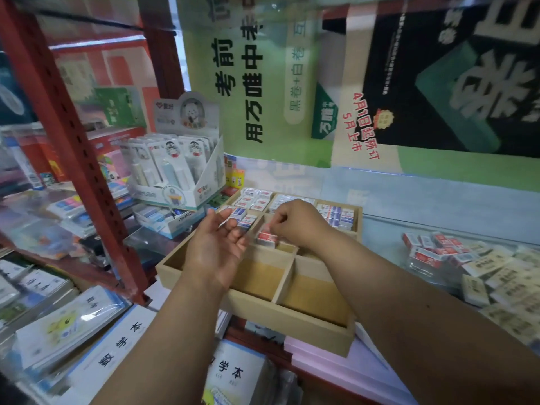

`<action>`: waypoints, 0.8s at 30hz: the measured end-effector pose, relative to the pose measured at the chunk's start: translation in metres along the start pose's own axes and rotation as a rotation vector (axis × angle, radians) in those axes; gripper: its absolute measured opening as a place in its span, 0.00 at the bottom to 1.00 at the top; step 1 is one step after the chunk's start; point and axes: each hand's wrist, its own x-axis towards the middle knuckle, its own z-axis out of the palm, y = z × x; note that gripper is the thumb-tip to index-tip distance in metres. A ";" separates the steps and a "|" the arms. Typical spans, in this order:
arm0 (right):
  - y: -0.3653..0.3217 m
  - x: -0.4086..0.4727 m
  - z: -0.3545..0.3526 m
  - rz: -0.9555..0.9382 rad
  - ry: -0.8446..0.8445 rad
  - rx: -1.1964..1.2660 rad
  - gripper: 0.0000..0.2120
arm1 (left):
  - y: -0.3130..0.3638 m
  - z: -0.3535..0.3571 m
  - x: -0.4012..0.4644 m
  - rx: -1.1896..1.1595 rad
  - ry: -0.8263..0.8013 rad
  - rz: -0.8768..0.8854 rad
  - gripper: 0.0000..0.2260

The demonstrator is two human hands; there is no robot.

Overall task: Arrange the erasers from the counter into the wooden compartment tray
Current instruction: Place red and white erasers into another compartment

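Erasers in red, white and blue wrappers sit in the wooden compartment tray, which serves as the landmark for everything else. The tray's far compartments are filled with neat rows of them, while its two nearest compartments show only their bare floors. A small group lies in a middle compartment, right under the right hand. That hand hovers over the tray's centre with its fingers bunched downward, touching the top of this group (whether it actually pinches one eraser is hard to tell, since the fingertips are blurred). The left hand hangs over the tray's left side, palm up and fingers loosely spread, with a few erasers seeming to rest on its fingertips, though they may equally lie in the compartment just behind.

To the right of the tray, on the counter, a loose heap of erasers in the same red and white wrappers waits, and beyond it, further from the tray, lies a pile of pale cream erasers. Left of the tray and behind its far corner stands a white display box of packaged stationery. In front of the tray, nearer the person, exercise books lie flat. A red metal shelf post rises well to the tray's left.
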 end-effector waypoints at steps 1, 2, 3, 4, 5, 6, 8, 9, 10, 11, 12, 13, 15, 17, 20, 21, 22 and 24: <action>-0.001 -0.005 -0.008 -0.009 0.018 0.043 0.04 | 0.001 -0.001 0.001 0.023 -0.015 0.002 0.14; 0.001 -0.010 -0.018 -0.019 0.035 0.059 0.04 | 0.001 -0.002 0.001 0.053 -0.032 0.004 0.14; 0.006 -0.016 -0.028 -0.021 0.059 0.059 0.04 | 0.001 -0.001 0.001 0.088 -0.048 0.003 0.13; 0.013 -0.022 -0.039 -0.011 0.091 0.054 0.04 | 0.000 -0.001 0.001 0.123 -0.059 0.002 0.13; 0.024 -0.029 -0.051 0.010 0.124 0.047 0.06 | -0.002 0.000 0.002 0.154 -0.066 -0.002 0.13; 0.037 -0.035 -0.064 0.032 0.153 0.038 0.07 | -0.003 0.000 0.001 0.181 -0.071 -0.004 0.12; 0.067 -0.047 -0.091 0.077 0.186 -0.017 0.11 | -0.004 0.002 0.000 0.231 -0.082 -0.004 0.12; 0.083 -0.051 -0.106 0.105 0.192 -0.074 0.13 | -0.005 0.005 -0.001 0.255 -0.087 -0.004 0.12; 0.099 -0.055 -0.120 0.142 0.188 -0.140 0.16 | -0.006 0.008 -0.003 0.280 -0.092 -0.007 0.12; 0.115 -0.058 -0.134 0.185 0.167 -0.202 0.19 | -0.006 0.013 -0.006 0.304 -0.099 -0.011 0.11; 0.129 -0.060 -0.147 0.231 0.126 -0.255 0.24 | -0.008 0.018 -0.009 0.322 -0.111 -0.014 0.10; 0.143 -0.061 -0.158 0.278 0.068 -0.306 0.28 | -0.011 0.026 -0.013 0.325 -0.135 -0.020 0.08; 0.167 -0.062 -0.172 0.374 -0.078 -0.418 0.36 | -0.021 0.041 -0.021 0.305 -0.187 -0.042 0.07; 0.187 -0.061 -0.176 0.459 -0.230 -0.521 0.44 | -0.035 0.058 -0.029 0.253 -0.211 -0.079 0.07; 0.205 -0.060 -0.169 0.478 -0.370 -0.548 0.49 | -0.055 0.080 -0.035 0.196 -0.247 -0.144 0.11; 0.209 -0.059 -0.166 0.457 -0.387 -0.527 0.49 | -0.061 0.087 -0.038 0.174 -0.265 -0.172 0.12; 0.211 -0.057 -0.163 0.430 -0.404 -0.520 0.49 | -0.067 0.093 -0.040 0.145 -0.282 -0.201 0.12; 0.214 -0.054 -0.157 0.367 -0.427 -0.530 0.47 | -0.077 0.104 -0.044 0.089 -0.303 -0.256 0.12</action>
